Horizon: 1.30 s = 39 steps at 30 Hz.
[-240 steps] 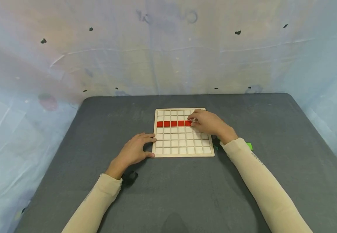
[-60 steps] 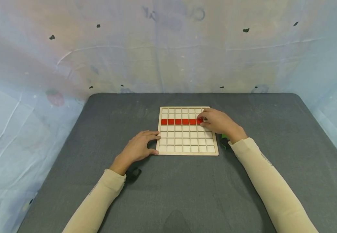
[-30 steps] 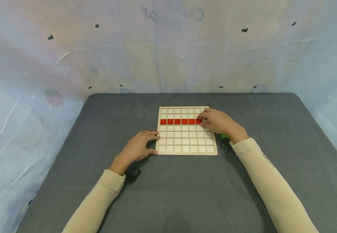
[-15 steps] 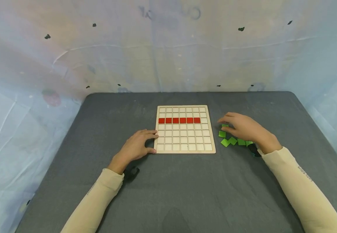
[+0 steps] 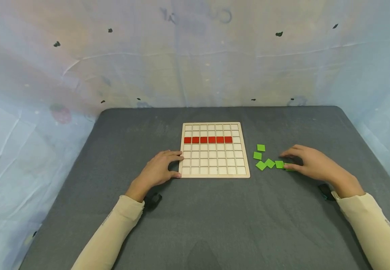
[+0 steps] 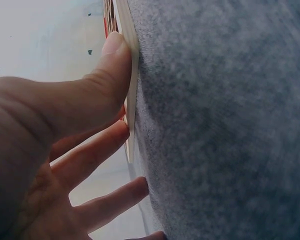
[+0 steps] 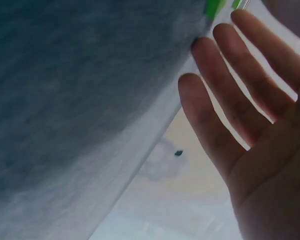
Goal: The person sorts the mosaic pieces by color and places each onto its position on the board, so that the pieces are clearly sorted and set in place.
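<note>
A pale wooden grid board [image 5: 215,155] lies flat on the dark table. Several red square tiles [image 5: 203,140] fill its third row from the left; that row's rightmost cell shows bare white. My left hand [image 5: 159,167] rests at the board's left edge, thumb and fingers spread, and in the left wrist view the thumb presses on the rim. To the right, my right hand [image 5: 311,163] hovers with relaxed fingers over the right end of a group of green square tiles [image 5: 270,163], partly covering one. The right wrist view shows its fingers extended, nothing in them.
The grey table [image 5: 215,221] has rounded far corners. Behind and beside it hangs a pale patterned sheet [image 5: 195,56] with dark spots. A dark wrist camera [image 5: 326,192] sits under the right wrist, another [image 5: 152,201] under the left.
My right hand has left the red row and moved right, over the green tiles, which now show. Since the oldest frame the visible red row extends further right. The left hand stays at the edge.
</note>
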Motion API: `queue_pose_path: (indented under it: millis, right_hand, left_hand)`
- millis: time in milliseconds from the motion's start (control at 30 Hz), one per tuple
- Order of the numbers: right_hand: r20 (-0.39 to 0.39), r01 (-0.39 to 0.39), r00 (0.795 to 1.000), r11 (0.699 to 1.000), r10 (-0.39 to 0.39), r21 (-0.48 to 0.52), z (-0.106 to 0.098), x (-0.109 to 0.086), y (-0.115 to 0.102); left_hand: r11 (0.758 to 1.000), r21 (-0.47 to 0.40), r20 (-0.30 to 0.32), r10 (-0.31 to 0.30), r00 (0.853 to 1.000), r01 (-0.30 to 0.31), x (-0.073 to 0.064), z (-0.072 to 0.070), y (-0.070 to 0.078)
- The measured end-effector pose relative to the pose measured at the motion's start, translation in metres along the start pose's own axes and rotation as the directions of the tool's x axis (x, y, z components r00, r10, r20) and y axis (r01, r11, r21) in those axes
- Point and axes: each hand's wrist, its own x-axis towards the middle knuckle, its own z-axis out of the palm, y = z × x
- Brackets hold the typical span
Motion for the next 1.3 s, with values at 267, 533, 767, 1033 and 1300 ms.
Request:
queue_pose_path:
  millis: [267, 533, 767, 1033, 1300]
  right_hand:
    - [0.024, 0.004, 1.0, 0.999, -0.005, 0.046, 0.005, -0.011, 0.01]
    - [-0.03, 0.026, 0.999, 0.999, -0.025, 0.038, 0.006, -0.015, 0.015]
    - [-0.037, 0.019, 0.999, 1.0, -0.019, 0.015, 0.005, -0.012, 0.015]
    - [-0.037, 0.012, 0.999, 1.0, -0.011, 0.014, 0.006, -0.011, 0.013]
    - [-0.115, 0.038, 0.993, 0.999, -0.04, -0.02, 0.008, -0.01, 0.01]
  left_hand:
    - [1.0, 0.004, -0.002, 0.003, 1.0, -0.003, 0.001, 0.001, 0.001]
    - [1.0, -0.005, -0.001, 0.008, 1.0, -0.008, 0.0, 0.001, 0.002]
    - [1.0, -0.009, -0.004, 0.002, 1.0, -0.002, 0.0, 0.0, 0.001]
    - [1.0, -0.013, -0.003, -0.014, 1.0, 0.014, -0.001, 0.003, 0.002]
    - [1.0, -0.018, -0.022, -0.012, 1.0, 0.012, 0.0, 0.003, 0.002]
